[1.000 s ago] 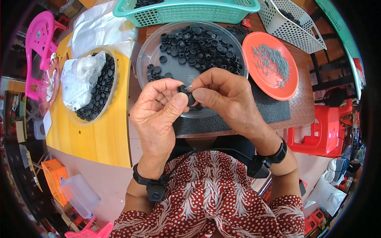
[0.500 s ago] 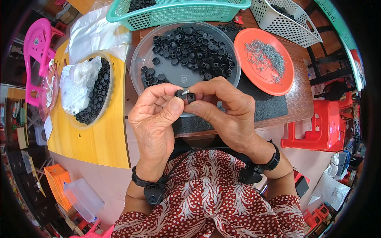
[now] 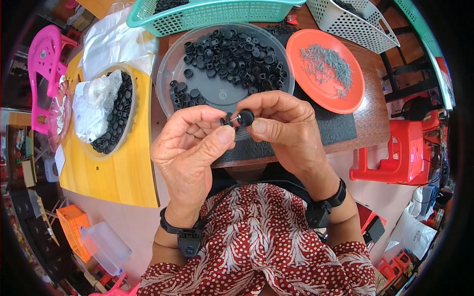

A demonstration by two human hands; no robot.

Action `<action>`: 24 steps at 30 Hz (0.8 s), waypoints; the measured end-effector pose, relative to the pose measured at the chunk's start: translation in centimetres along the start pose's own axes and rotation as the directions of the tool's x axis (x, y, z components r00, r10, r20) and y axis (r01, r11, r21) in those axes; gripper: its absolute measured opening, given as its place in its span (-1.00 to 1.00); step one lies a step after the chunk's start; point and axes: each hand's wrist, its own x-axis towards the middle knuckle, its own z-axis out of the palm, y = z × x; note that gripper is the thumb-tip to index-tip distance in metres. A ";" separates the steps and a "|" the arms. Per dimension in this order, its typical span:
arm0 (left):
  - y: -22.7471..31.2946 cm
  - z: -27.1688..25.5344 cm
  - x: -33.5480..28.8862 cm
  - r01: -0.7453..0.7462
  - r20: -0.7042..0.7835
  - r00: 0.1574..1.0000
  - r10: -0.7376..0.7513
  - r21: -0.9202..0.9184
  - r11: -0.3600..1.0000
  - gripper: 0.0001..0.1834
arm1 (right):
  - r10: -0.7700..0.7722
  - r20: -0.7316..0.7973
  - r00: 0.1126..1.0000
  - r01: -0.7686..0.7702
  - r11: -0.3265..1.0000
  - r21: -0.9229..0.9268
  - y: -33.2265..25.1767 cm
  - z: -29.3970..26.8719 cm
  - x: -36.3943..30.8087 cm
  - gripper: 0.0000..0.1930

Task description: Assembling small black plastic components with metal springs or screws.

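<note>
Above the near edge of the table, my left hand (image 3: 190,143) is closed in a pinch on a small black plastic piece (image 3: 226,120). My right hand (image 3: 291,123) pinches a round black plastic cap (image 3: 245,117) between thumb and forefinger. A thin silver metal piece (image 3: 235,119), a screw or spring I cannot tell which, bridges the gap between the two black parts. Just beyond my hands stands a round clear tub (image 3: 162,81) with many black plastic parts (image 3: 232,56) in it. To its right, an orange-red plate (image 3: 308,91) bears a heap of small silver metal pieces (image 3: 330,64).
A green basket (image 3: 217,16) and a white perforated basket (image 3: 358,27) stand at the back. On the yellow table (image 3: 126,177) at left is another clear tub (image 3: 136,106) with black parts and a plastic bag (image 3: 101,103). A red stool (image 3: 402,153) stands at right.
The two black parts, held close together before, are now apart with the silver piece showing between them. The round cap in my right hand has turned its face into view.
</note>
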 end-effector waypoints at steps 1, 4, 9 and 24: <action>0.0 0.0 0.0 0.002 0.001 1.000 -0.002 0.001 1.000 -0.76 | 0.000 -0.002 1.000 0.000 1.000 0.002 0.1 0.0 0.0 -0.73; 0.1 0.2 -0.2 -0.009 0.002 1.000 0.009 0.048 0.999 -0.75 | -0.026 -0.015 1.000 0.027 0.999 0.030 0.4 0.0 0.0 -0.71; 0.5 0.6 -0.3 0.040 -0.002 0.999 -0.040 0.066 0.997 -0.76 | -0.068 -0.035 0.997 0.068 0.998 -0.013 0.7 0.0 0.1 -0.71; 0.2 0.8 -0.2 0.049 -0.074 0.997 -0.039 0.145 0.988 -0.75 | -0.040 -0.062 0.997 0.037 0.998 -0.047 0.7 0.2 0.0 -0.70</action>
